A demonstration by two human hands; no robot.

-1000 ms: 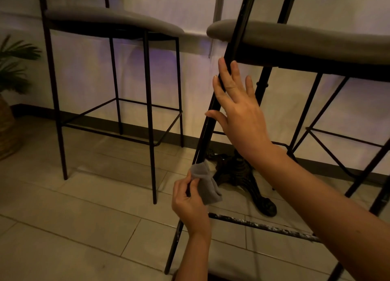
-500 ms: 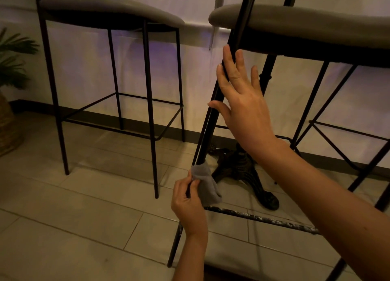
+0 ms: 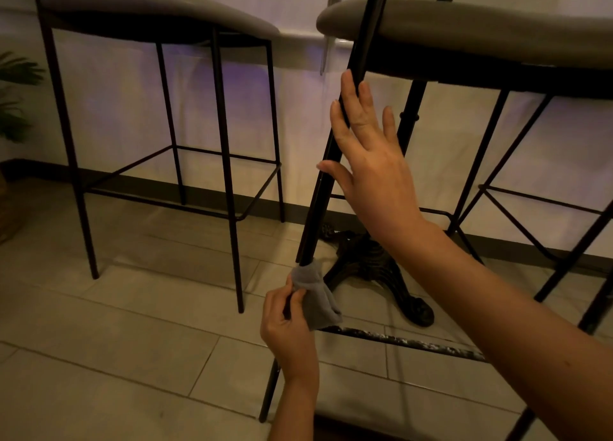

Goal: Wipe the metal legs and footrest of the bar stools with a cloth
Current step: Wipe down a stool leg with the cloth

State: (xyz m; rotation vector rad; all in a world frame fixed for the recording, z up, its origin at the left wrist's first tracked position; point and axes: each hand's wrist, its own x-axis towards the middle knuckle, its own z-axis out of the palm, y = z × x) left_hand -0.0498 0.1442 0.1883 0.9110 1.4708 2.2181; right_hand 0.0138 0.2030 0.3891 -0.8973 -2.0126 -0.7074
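A plant (image 3: 13, 95) sits at the far left edge. Next comes stool 1 (image 3: 159, 6), upright on the tile floor (image 3: 99, 357), its thin legs and footrest not being touched. The left hand (image 3: 288, 328) pinches a grey cloth (image 3: 315, 298) wrapped round the near leg (image 3: 318, 192) of stool 2 (image 3: 464, 26), just above the scuffed footrest (image 3: 404, 341). The cloth looks soft and light, likely to slip unless squeezed tight round the tube; the leg is stiff, slim and probably smooth. The right hand (image 3: 368, 155) lies flat with fingers straight against the same leg higher up, steadying it. An ornate table base (image 3: 374, 268) stands close behind the leg and could crowd the cloth's path there.
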